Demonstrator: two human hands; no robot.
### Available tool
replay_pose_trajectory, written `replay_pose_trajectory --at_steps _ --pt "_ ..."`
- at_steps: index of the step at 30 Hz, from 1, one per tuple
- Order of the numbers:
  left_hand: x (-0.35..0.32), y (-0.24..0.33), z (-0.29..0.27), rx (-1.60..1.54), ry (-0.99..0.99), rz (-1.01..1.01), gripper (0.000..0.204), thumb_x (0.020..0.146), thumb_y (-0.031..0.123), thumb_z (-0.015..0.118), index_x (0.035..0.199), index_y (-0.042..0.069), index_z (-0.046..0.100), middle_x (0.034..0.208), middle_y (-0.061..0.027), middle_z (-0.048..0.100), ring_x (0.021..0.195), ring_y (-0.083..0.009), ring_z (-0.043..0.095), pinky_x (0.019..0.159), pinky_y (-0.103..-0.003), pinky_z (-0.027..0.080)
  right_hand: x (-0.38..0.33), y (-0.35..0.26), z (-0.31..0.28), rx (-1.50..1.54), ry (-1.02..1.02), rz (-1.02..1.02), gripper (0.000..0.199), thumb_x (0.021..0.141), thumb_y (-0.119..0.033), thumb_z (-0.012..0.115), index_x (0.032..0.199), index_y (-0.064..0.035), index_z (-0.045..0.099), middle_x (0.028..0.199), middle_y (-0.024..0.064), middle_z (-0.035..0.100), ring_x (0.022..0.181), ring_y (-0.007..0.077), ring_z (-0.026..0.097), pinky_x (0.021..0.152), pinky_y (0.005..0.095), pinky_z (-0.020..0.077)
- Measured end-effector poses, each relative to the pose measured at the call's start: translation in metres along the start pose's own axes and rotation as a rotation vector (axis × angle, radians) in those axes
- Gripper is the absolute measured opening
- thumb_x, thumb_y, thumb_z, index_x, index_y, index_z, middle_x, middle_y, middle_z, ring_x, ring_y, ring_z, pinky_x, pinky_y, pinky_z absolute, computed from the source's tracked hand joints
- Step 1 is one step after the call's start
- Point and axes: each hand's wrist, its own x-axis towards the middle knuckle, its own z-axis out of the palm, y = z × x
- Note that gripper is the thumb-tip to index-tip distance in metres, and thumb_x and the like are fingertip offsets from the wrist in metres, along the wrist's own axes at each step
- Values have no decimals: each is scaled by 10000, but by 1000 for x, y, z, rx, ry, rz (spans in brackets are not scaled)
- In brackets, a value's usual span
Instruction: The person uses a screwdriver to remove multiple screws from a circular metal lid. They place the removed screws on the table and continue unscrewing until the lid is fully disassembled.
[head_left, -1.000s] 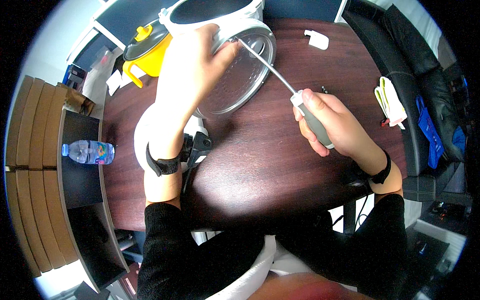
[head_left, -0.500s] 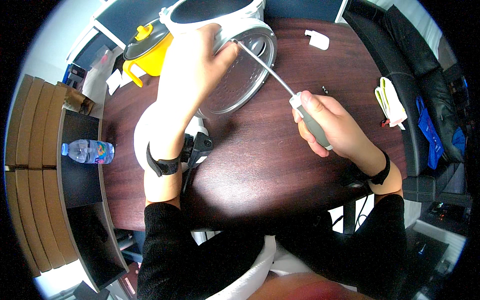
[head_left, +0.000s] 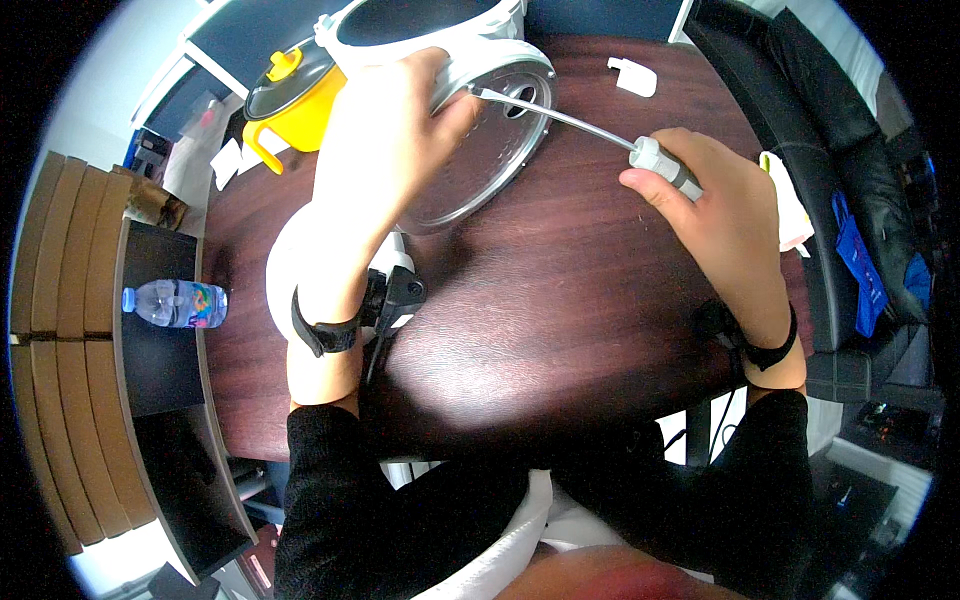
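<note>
My left hand [head_left: 390, 130] is closed on the edge of a round lid [head_left: 470, 180] with a clear rim and dotted inner face. The lid leans on the table against a white round appliance with a dark bowl [head_left: 400, 22]. A screwdriver [head_left: 570, 120] with a grey handle and metal shaft is gripped in my right hand [head_left: 728, 205]. Its tip meets the lid's edge beside my left thumb; the exact contact spot is too small to make out. Behind my left forearm is a white round object [head_left: 288, 270] with a black plug and cord [head_left: 403, 290].
A yellow pot [head_left: 300, 115] with a dark lid stands at the far left of the brown table [head_left: 560, 300]. Further right lie a small white plastic piece [head_left: 634, 77] and a folded cloth [head_left: 790, 215]. A water bottle [head_left: 178, 303] is on the left shelf; a black sofa [head_left: 800, 130] borders the right.
My right hand has moved right and slightly up and turned over the screwdriver handle, so the shaft lies flatter. My left hand and the lid have barely moved.
</note>
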Motion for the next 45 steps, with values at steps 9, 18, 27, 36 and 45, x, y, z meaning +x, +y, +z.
replay_pose_trajectory --at_steps 9,18,27,36,45 --pt "6 -7 -2 -30 -25 -55 373 814 340 708 912 -15 649 723 -219 631 703 -351 652 641 -404 496 -2 3 -7 980 -640 596 455 998 -450 401 821 -53 536 510 29 498 361 111 442 380 234 331" --pt "4 -6 -2 -23 -16 -59 454 805 351 722 1035 -33 646 754 -226 643 677 -322 657 609 -379 495 -10 -7 17 1141 -714 605 537 1035 -456 241 813 -57 522 485 36 511 364 74 442 371 201 339" --pt "4 1 -4 -4 -22 -76 383 808 305 699 998 -23 642 747 -225 641 710 -328 665 642 -395 505 -12 -9 21 1164 -707 600 528 1039 -437 251 816 -50 532 493 46 514 368 80 435 378 202 334" --pt "3 0 -2 -27 13 -64 286 809 279 677 877 3 641 733 -218 631 745 -372 650 690 -431 509 -13 -9 19 1161 -713 599 553 1015 -490 313 812 -30 544 509 36 509 386 86 461 395 218 346" --pt "2 3 1 18 23 -58 279 804 266 685 904 10 636 753 -209 640 744 -355 656 698 -420 515 -11 -9 17 921 -619 545 456 995 -426 440 802 -32 562 501 41 508 384 133 482 396 275 362"
